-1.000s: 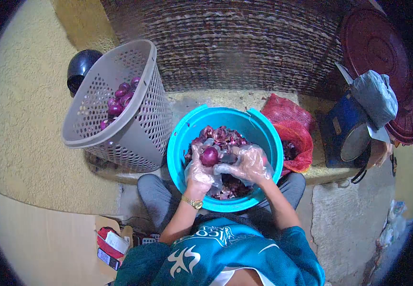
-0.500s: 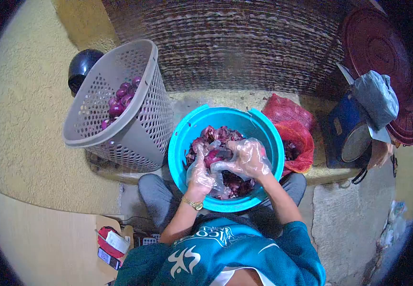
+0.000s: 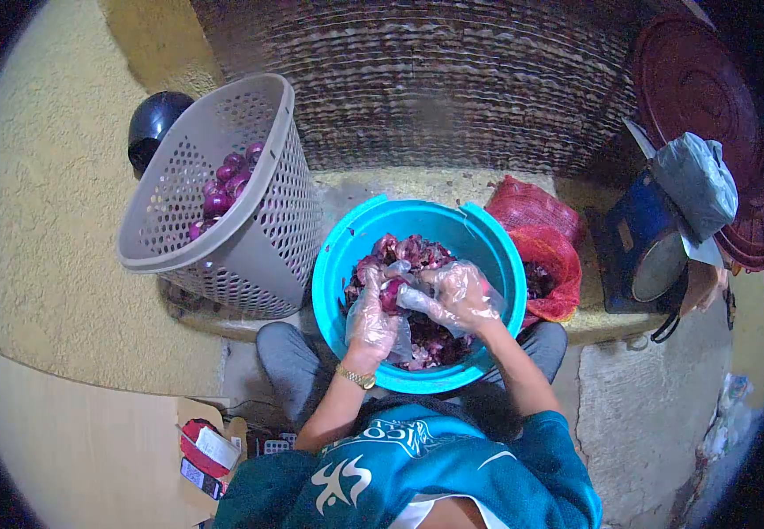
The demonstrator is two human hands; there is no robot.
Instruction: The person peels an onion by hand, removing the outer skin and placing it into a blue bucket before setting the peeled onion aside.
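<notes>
My left hand [image 3: 371, 319], in a clear plastic glove, is closed around a red onion [image 3: 390, 297] above the turquoise tub [image 3: 336, 256]. My right hand [image 3: 460, 298], gloved the same way, reaches its thumb to the onion's right side. Its fingers are curled, and a small pink-red bit shows by the outer edge of the palm; what it grips is hidden. Below both hands, dark red onion skins [image 3: 435, 342] and other purplish pieces fill the bottom of the tub.
A grey perforated basket [image 3: 292, 189] with several red onions [image 3: 228, 181] stands tilted to the left. Right of the tub lie red mesh sacks [image 3: 532, 212]. A blue container [image 3: 633, 238] is farther right. A phone [image 3: 201, 477] lies on the wooden surface at lower left.
My right hand's thumb has shifted up onto the onion, which has turned in my left hand and now shows a pale patch. The gap between the hands has narrowed.
</notes>
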